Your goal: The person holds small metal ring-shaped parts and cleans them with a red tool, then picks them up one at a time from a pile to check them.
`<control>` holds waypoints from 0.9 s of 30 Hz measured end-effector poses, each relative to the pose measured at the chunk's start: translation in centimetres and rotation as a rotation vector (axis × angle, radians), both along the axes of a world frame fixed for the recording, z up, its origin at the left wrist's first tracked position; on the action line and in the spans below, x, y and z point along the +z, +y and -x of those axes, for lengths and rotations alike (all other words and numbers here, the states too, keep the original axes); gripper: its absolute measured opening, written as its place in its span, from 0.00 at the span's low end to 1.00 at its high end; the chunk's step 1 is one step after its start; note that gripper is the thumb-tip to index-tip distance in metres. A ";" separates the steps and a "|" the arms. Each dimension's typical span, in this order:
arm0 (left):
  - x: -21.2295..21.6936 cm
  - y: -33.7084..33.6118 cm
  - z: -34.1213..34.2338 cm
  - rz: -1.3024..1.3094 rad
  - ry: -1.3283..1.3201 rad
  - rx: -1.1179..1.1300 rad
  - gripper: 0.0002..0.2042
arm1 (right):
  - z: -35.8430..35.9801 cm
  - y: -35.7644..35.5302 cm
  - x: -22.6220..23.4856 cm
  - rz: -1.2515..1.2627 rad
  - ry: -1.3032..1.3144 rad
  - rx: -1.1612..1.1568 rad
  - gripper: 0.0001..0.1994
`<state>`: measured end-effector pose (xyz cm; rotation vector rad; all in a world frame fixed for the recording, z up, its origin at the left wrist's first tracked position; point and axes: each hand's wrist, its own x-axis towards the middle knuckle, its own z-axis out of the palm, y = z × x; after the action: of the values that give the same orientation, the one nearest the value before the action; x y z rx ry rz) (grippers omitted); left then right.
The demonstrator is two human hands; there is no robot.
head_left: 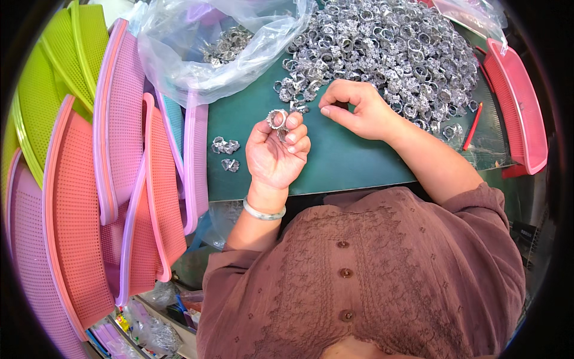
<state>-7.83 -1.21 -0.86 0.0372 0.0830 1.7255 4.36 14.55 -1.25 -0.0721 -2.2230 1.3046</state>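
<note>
Now, a silvery ring (270, 120) is grasped by fingers (293, 122) of L hand (275, 160); R hand (366, 113) is held nr ring pile (388, 54), grip can't be told.

Holds left hand (277, 157) palm up, fingers curled toward thumb | points left forearm (256, 232) forward | slants right forearm (439, 164) inward | shows back of right hand (366, 112), thumb and index tips close together

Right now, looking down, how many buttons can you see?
3, in a line down the middle of the brown top. As pictured, there's an upper button, a middle button and a lower button. More could be hidden in the folds.
</note>
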 end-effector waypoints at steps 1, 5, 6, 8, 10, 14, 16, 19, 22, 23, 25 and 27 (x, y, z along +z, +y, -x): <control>0.1 0.0 0.1 0.014 0.020 -0.005 0.10 | -0.1 0.0 0.0 -0.009 -0.009 0.004 0.02; 0.8 -0.5 0.0 0.171 0.216 0.045 0.10 | -0.4 -0.4 0.5 -0.053 -0.026 0.027 0.01; 0.9 -0.6 0.3 0.196 0.260 0.061 0.10 | -0.3 -0.5 0.5 -0.066 -0.029 0.029 0.02; 1.5 -0.3 1.1 0.202 0.329 0.068 0.09 | -0.2 -0.3 0.3 -0.127 0.060 0.003 0.03; 2.6 0.2 2.0 0.209 0.435 0.122 0.09 | -0.5 -0.4 0.7 -0.138 0.081 0.003 0.03; 6.1 2.7 5.2 0.298 0.495 0.203 0.08 | -0.9 -0.6 0.9 -0.135 0.100 0.053 0.03; 8.0 4.8 6.6 0.427 0.534 0.424 0.10 | -1.0 -0.7 0.9 -0.200 0.105 0.076 0.04; 8.2 6.7 11.0 0.659 0.837 0.735 0.13 | -1.6 -1.5 2.6 -0.271 0.038 0.164 0.05; 5.7 10.1 11.9 0.794 1.593 0.858 0.27 | -5.8 -1.3 5.2 -0.413 0.005 0.175 0.07; 6.5 8.8 10.1 0.959 2.070 0.965 0.27 | -7.3 -1.5 5.5 -0.428 0.067 0.178 0.08; 5.8 6.6 6.4 0.804 2.358 1.089 0.25 | -10.7 -0.8 5.4 -0.438 0.051 0.171 0.09; 4.7 2.5 1.6 0.776 2.566 0.958 0.26 | -13.8 -0.1 4.3 -0.414 0.050 0.096 0.09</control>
<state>-9.40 1.30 3.82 1.7609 2.8418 1.0844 18.18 14.43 3.04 0.2215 -2.4296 0.8577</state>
